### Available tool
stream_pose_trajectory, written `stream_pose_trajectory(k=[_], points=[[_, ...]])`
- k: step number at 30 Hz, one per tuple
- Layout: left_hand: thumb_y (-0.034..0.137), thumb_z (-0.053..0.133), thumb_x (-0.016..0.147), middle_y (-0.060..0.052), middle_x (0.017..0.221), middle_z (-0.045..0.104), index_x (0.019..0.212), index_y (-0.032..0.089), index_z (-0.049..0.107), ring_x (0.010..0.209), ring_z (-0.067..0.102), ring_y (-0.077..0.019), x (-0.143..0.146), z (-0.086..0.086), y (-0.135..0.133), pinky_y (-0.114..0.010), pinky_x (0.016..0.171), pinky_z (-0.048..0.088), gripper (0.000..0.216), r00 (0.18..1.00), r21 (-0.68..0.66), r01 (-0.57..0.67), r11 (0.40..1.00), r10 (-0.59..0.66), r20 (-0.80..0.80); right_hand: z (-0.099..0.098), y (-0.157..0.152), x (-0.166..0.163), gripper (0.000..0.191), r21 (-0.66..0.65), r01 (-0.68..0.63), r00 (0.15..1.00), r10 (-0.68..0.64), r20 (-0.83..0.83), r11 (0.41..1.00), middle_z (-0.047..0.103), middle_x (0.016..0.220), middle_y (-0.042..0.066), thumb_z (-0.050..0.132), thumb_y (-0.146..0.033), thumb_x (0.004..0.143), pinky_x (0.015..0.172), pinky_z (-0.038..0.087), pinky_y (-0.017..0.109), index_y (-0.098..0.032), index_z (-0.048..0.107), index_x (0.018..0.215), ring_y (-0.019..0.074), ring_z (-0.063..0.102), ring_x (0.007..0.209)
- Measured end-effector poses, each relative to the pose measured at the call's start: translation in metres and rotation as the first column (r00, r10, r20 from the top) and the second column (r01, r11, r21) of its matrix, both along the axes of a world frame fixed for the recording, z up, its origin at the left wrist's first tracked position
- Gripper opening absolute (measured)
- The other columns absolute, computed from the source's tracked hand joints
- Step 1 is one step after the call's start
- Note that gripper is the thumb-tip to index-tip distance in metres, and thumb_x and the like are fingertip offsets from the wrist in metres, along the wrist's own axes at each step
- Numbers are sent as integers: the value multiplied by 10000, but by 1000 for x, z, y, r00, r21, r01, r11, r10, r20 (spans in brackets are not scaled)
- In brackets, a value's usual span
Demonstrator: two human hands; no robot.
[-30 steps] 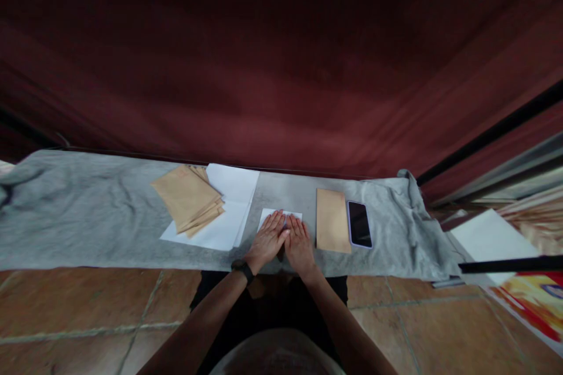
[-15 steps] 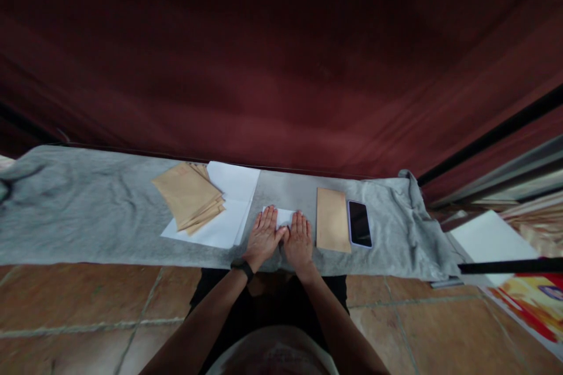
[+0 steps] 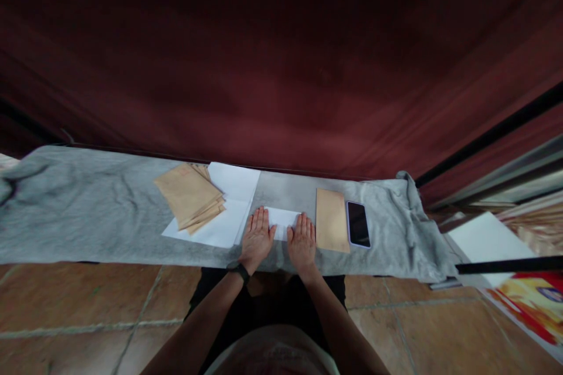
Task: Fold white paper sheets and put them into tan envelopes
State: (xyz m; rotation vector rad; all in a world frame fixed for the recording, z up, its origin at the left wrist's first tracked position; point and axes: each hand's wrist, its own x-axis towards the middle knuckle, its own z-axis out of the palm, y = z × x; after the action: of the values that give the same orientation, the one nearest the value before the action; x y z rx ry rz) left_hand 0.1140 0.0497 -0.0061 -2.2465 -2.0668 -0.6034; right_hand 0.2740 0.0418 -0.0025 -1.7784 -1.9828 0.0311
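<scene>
A folded white sheet of paper (image 3: 282, 221) lies on the grey cloth in front of me. My left hand (image 3: 257, 237) rests flat on its left end, fingers stretched forward and thumb pointing inward. Over the right end lies my right hand (image 3: 302, 241), also flat with its fingers out. Between the two thumbs the middle of the paper shows; its ends are hidden under my hands. Just right of my right hand is a single brown envelope (image 3: 332, 220). To the left, a fanned stack of brown envelopes (image 3: 187, 190) partly covers some larger white sheets (image 3: 231, 205).
A phone (image 3: 359, 224) with a dark screen lies right of the single envelope. The grey cloth (image 3: 88, 211) covers a long narrow surface, bunched at its right end. A dark red hanging (image 3: 281, 99) rises behind. White board (image 3: 490, 240) and a colourful package (image 3: 536, 304) sit lower right.
My hands have slid apart, the left one leftward and the right one slightly rightward, baring more of the folded paper between them. Both stay flat.
</scene>
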Motion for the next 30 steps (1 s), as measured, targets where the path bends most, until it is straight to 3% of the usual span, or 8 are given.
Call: stream_pose_trajectory(k=[4,9,12,17,30], points=[[380,282,1033,-212,1562,403,1540,36,317,1490,326,-288,-3,8,-3,-518,1213,282,613,1000,-15,29,999,-30,-2,1,-1,0,572,-11,18,1000,-17,22,1000,371,1563,260,298,-295,1050,1166,322,538,0,316,1540,331,364,1461],[352,266,1050,-124,1592,390,1507,95,402,1502,303,-221,11,21,-9,-443,1238,263,542,942,-63,332,941,-334,-19,-2,-1,3,556,-33,-11,999,12,36,999,335,1587,251,309,-222,1028,1171,313,557,-7,308,1541,311,283,1500],[352,276,1054,-92,1585,411,1488,140,443,1492,325,-193,22,21,-9,-427,1239,259,510,898,-106,436,894,-439,-7,-6,-2,8,559,-12,-12,1000,12,18,1000,355,1585,234,301,-168,1004,1171,313,554,-22,301,1544,293,278,1502],[341,304,1050,-95,1596,390,1511,146,407,1502,303,-185,25,15,3,-424,1248,225,511,889,-114,453,884,-457,-13,-7,-4,12,601,-11,-46,999,46,-11,999,410,1567,188,349,-140,959,1191,293,521,-75,305,1554,264,322,1478],[411,324,1046,-101,1611,361,1529,147,373,1516,271,-211,23,8,32,-453,1260,178,553,896,-74,433,898,-438,-70,-3,-3,8,542,2,-19,1000,19,-5,1000,455,1538,187,342,-207,998,1173,309,516,-66,389,1520,311,392,1434]])
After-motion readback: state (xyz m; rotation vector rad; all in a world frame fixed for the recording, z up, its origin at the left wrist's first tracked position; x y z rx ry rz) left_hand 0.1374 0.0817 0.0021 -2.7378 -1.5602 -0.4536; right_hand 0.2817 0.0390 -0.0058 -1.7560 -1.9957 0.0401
